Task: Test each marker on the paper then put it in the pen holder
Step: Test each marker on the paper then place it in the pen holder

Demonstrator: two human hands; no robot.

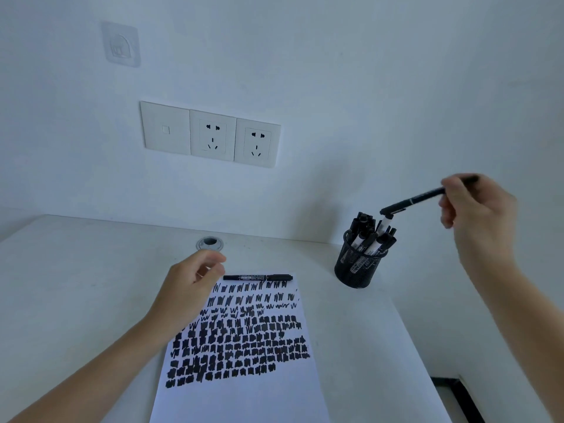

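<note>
Head view shows the right hand (476, 206) pinching a black marker (412, 199), tip angled down over the crowded pen holder (358, 264) for dropping in, while the left hand (190, 282), loosely open and holding nothing, hovers near another marker (258, 277) at the paper's (241, 398) far edge on the table (76, 285).

One head-worn view, forward and down
The wide-angle camera sat close above the near edge of the tabletop (91, 270), faced its far edge and the wall (335, 87) behind, and held the paper (244, 401) at bottom centre.
</note>
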